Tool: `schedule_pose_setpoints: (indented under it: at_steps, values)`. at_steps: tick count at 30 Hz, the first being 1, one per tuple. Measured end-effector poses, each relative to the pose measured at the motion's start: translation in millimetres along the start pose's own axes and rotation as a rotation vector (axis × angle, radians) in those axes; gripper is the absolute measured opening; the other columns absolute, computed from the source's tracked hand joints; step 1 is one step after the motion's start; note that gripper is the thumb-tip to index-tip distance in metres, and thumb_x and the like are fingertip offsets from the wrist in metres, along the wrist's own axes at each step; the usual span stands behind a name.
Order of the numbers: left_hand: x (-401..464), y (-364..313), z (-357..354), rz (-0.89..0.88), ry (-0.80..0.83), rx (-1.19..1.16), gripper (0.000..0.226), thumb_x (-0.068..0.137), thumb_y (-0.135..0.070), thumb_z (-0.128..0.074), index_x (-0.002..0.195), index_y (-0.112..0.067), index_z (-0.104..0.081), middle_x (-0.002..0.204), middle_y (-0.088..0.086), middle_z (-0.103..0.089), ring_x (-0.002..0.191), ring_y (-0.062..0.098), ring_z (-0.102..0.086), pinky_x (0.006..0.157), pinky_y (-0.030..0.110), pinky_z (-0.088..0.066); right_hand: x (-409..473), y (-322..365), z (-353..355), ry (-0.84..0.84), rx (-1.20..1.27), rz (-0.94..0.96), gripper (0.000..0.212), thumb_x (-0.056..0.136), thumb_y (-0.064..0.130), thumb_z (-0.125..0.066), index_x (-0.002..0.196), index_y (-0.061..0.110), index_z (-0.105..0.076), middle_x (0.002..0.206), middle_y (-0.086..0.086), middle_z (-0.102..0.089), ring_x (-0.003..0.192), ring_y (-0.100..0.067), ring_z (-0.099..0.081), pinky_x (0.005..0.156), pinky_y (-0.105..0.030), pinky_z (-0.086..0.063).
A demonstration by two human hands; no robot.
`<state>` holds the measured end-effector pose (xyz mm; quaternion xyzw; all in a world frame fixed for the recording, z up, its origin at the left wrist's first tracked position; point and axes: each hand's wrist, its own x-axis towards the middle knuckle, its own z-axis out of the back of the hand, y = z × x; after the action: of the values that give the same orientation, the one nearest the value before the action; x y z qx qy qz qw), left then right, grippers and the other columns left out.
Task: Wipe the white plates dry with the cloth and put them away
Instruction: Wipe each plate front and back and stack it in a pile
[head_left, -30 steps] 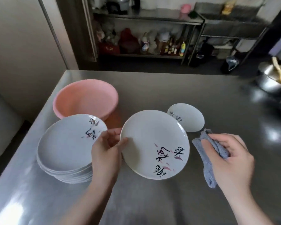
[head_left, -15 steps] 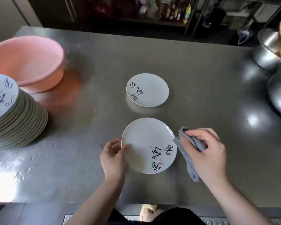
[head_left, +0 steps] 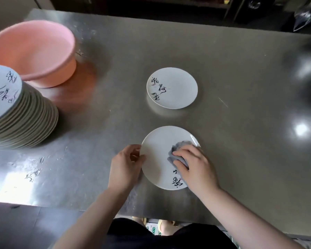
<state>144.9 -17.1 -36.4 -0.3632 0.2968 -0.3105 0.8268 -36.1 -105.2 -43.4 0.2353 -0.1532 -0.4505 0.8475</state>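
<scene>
on table (head_left: 241,141) | left grip (head_left: 126,166) pinches plate (head_left: 156,159) rim | right grip (head_left: 196,166) presses cloth (head_left: 178,147) on it

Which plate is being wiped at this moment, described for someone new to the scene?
On the steel table, go to the near edge, in front of the person. The wiped plate sits between both hands: the left hand holds its rim and the right hand presses a grey cloth onto it. The lone plate farther back is untouched.
</scene>
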Motion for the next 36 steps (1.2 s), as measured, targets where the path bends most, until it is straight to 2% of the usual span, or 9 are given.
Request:
schedule_pose_setpoints:
  at_steps: [2, 5, 11, 17, 20, 24, 28, 32, 36]
  values:
    - [1.7, 1.4, -1.9, -0.008, -0.015, 0.000, 0.026, 0.079, -0.010, -0.073, 0.091, -0.032, -0.071, 0.072, -0.023, -0.066, 0.071, -0.009, -0.061, 0.060, 0.002, -0.040, 4.5, 0.5, 0.4, -0.048, -0.067, -0.004, 0.022, 0.075, 0.016, -0.078, 0.095, 0.023, -0.074, 0.100, 0.010, -0.067, 0.095, -0.020, -0.063, 0.069, -0.028, -0.053]
    - [2.8, 3.3, -3.8, -0.004, -0.022, -0.038, 0.031, 0.079, -0.010, -0.072, 0.085, -0.040, -0.069, 0.073, -0.023, -0.069, 0.070, -0.007, -0.062, 0.061, 0.006, -0.044, 29.6, 14.6, -8.1, -0.096, -0.023, -0.017, 0.024, 0.078, 0.010, -0.075, 0.101, 0.018, -0.075, 0.107, 0.005, -0.070, 0.098, -0.026, -0.063, 0.079, -0.031, -0.052]
    - [1.8, 2.8, -6.4, -0.008, -0.035, -0.073, 0.030, 0.083, -0.011, -0.069, 0.083, -0.040, -0.064, 0.075, -0.020, -0.069, 0.069, -0.006, -0.062, 0.060, 0.006, -0.043, 1.3, 30.2, -17.6, 0.133, 0.079, 0.281, 0.025, 0.073, 0.004, -0.076, 0.097, 0.013, -0.077, 0.104, 0.002, -0.071, 0.093, -0.022, -0.064, 0.084, -0.027, -0.051]
    - [4.1, -0.1, -5.6, -0.016, -0.022, -0.067, 0.037, 0.079, -0.001, -0.066, 0.081, -0.038, -0.063, 0.074, -0.020, -0.067, 0.070, -0.008, -0.060, 0.057, 0.003, -0.040, 10.8, 10.9, -3.9, -0.052, 0.005, 0.057, 0.028, 0.069, 0.000, -0.080, 0.093, 0.014, -0.078, 0.098, 0.000, -0.072, 0.086, -0.027, -0.064, 0.076, -0.031, -0.054]
    - [10.3, 1.1, -1.2, 0.019, 0.031, 0.002, 0.027, 0.079, -0.005, -0.066, 0.083, -0.031, -0.063, 0.074, -0.014, -0.068, 0.069, 0.000, -0.062, 0.057, 0.006, -0.042, 8.2, 28.9, -16.7, -0.002, -0.006, 0.121, 0.029, 0.069, -0.003, -0.078, 0.094, 0.013, -0.077, 0.098, 0.000, -0.071, 0.087, -0.028, -0.063, 0.077, -0.029, -0.053]
    - [29.0, -7.8, 5.2, -0.026, 0.030, 0.162, 0.020, 0.078, -0.013, -0.066, 0.095, -0.023, -0.068, 0.083, -0.005, -0.070, 0.078, 0.019, -0.066, 0.071, 0.030, -0.052, 26.2, 26.2, -5.1, 0.051, 0.027, 0.242, 0.027, 0.065, -0.005, -0.079, 0.088, 0.009, -0.076, 0.090, -0.001, -0.071, 0.081, -0.028, -0.064, 0.079, -0.030, -0.049]
    - [60.4, -28.5, -6.5, -0.151, 0.012, 0.233, 0.022, 0.085, -0.022, -0.066, 0.106, -0.022, -0.071, 0.099, 0.001, -0.070, 0.089, 0.024, -0.065, 0.077, 0.030, -0.049, 68.6, 17.4, 0.4, -0.013, 0.016, 0.232, 0.023, 0.071, -0.005, -0.075, 0.091, 0.007, -0.075, 0.094, -0.004, -0.070, 0.086, -0.031, -0.061, 0.078, -0.034, -0.050]
    - [79.4, -38.1, -24.0, -0.205, 0.169, 0.307, 0.013, 0.090, -0.022, -0.063, 0.093, -0.017, -0.074, 0.094, 0.011, -0.072, 0.093, 0.034, -0.064, 0.077, 0.039, -0.052, 74.3, 13.2, -9.0, 0.056, -0.004, 0.200, 0.021, 0.075, -0.002, -0.072, 0.094, 0.007, -0.075, 0.100, -0.004, -0.068, 0.092, -0.030, -0.059, 0.076, -0.040, -0.054]
    - [78.0, -31.0, -20.5, -0.178, 0.133, 0.339, 0.014, 0.089, -0.018, -0.062, 0.096, -0.016, -0.075, 0.095, 0.009, -0.073, 0.092, 0.034, -0.064, 0.074, 0.034, -0.049, 70.6, 5.8, -6.6, -0.033, -0.035, 0.148, 0.020, 0.070, -0.004, -0.075, 0.086, 0.008, -0.075, 0.094, -0.003, -0.067, 0.084, -0.032, -0.060, 0.064, -0.039, -0.055]
